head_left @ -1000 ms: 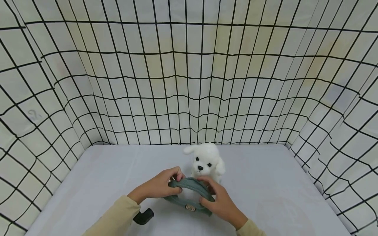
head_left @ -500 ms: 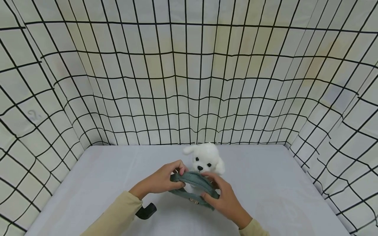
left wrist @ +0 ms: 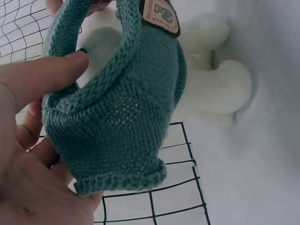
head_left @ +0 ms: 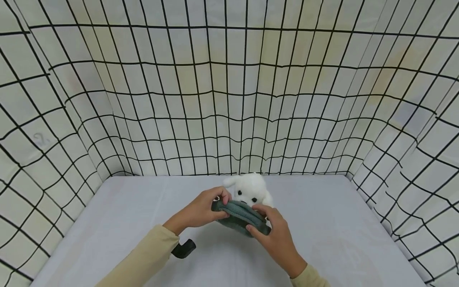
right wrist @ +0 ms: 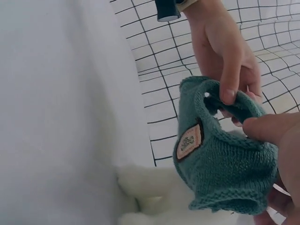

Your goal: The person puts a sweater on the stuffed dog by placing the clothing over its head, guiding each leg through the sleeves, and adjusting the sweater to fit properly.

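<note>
A small green knitted sweater (head_left: 236, 224) with a ribbed rim is held above the table between both hands. My left hand (head_left: 208, 208) pinches its left side, thumb inside the opening. The right hand (head_left: 277, 235) grips the opposite side the same way, thumb over the rim. A pinkish label patch (left wrist: 160, 17) shows on the sweater's front in the left wrist view. Right behind the garment sits a white plush dog (head_left: 251, 186), its muzzle and body mostly hidden by it. In the right wrist view its white legs (right wrist: 149, 182) appear below the sweater.
The pale table (head_left: 143, 199) is ringed on the back and sides by a black grid net (head_left: 229, 103) over white sheeting. A black curved piece (head_left: 184, 249) hangs by the left wrist.
Both hands have lifted the sweater up and forward, closer to the plush dog, whose muzzle it now covers. The opening has narrowed and tilted, and the label has gone out of the head view.
</note>
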